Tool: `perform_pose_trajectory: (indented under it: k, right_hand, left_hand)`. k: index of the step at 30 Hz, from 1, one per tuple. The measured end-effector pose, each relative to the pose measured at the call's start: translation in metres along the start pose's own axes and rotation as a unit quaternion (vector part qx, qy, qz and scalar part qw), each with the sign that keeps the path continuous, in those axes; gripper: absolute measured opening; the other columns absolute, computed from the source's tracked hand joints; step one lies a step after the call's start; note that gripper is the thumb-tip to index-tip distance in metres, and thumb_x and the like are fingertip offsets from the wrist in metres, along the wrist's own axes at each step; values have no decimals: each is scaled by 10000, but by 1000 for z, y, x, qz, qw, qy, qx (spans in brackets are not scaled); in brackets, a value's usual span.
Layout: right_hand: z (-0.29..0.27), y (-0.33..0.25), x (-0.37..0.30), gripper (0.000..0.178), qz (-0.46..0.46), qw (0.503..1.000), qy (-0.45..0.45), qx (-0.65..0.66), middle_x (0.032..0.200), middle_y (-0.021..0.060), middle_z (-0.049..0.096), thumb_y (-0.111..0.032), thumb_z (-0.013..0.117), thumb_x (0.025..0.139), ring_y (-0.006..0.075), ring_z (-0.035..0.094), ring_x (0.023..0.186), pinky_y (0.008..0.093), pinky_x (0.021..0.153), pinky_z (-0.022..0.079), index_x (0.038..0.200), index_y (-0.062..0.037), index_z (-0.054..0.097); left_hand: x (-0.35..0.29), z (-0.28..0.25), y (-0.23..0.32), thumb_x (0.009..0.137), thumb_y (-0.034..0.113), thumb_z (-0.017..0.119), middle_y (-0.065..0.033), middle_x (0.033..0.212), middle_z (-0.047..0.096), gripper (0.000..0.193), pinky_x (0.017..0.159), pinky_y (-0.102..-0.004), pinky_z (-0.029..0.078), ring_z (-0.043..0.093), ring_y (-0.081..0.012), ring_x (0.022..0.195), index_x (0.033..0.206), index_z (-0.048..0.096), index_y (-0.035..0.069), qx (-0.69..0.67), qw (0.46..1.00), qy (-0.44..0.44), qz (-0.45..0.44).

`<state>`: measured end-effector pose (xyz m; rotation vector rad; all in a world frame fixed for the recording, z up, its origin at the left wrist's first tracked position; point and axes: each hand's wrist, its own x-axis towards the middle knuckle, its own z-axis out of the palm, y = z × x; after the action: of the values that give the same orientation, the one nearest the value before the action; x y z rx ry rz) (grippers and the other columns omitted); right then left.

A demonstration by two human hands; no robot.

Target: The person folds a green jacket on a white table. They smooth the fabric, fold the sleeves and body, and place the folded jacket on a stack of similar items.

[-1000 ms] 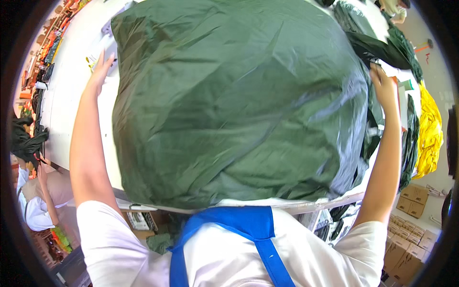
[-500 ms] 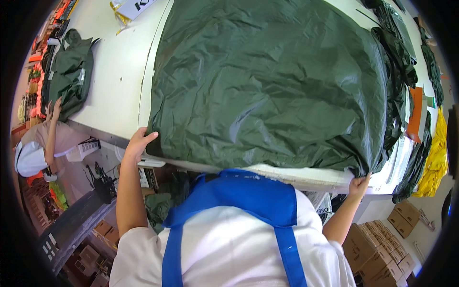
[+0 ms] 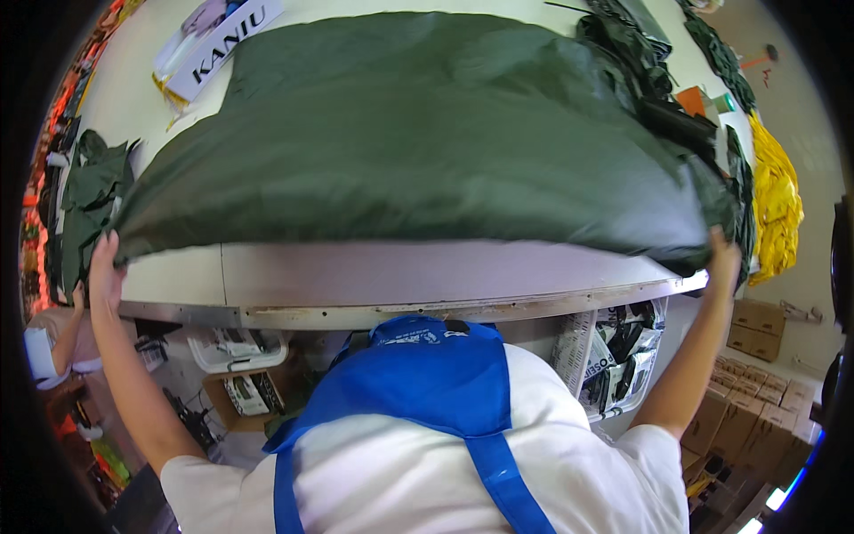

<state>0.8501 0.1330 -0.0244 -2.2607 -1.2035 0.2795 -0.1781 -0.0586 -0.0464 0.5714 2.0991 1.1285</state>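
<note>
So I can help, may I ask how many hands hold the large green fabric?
2 on the green fabric: left hand at its near left corner, right hand at its near right.

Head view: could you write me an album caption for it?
Left hand and right hand hold dark green cloth spread wide over a white table.

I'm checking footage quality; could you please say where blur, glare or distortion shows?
Head view: fisheye bows the front edge of the white table; head view: dark green fabric has a blurred near edge and a pale sheen toward the right.
</note>
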Motion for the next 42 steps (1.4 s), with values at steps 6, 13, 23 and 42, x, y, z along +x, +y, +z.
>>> perform_pose_trajectory:
  k: [6, 13, 23, 42]
  right_hand:
    - [88, 70, -141, 411, 62, 971, -201, -113, 803, 159, 671, -352, 657, 843, 194, 629, 766, 319, 726, 471, 922, 51, 656]
    - [69, 48, -60, 409, -146, 977, 6, -156, 949, 199, 653, -363, 645, 844, 342, 627, 937, 419, 785, 482, 1049, -11, 612]
    - [155, 18, 166, 355, -212, 916, -93, -328, 938, 169, 661, -346, 640, 783, 367, 637, 901, 461, 786, 496, 1068, -134, 627]
    - [130, 176, 220, 756, 71, 969, 48, -231, 1150, 302, 583, -479, 682, 784, 427, 562, 1092, 449, 919, 448, 1268, 51, 444]
  left_hand:
    - [59, 7, -115, 844, 355, 648, -143, 1454, 377, 724, 1054, -389, 309, 325, -313, 1349, 1434, 326, 86, 588, 802, 100, -44]
    - [-85, 300, -81, 931, 368, 483, -123, 1551, 146, 617, 1091, -606, 135, 136, -394, 1410, 1484, 220, 285, 495, 822, -91, 266]
    - [-81, 358, -102, 934, 438, 432, -43, 1580, -26, 647, 1078, -648, 88, -2, -360, 1438, 1498, 136, 322, 610, 774, -104, 135]
    - [-89, 412, -105, 917, 614, 343, -32, 1580, -25, 662, 1015, -728, 86, -15, -371, 1435, 1487, 97, 384, 574, 807, -63, 123]
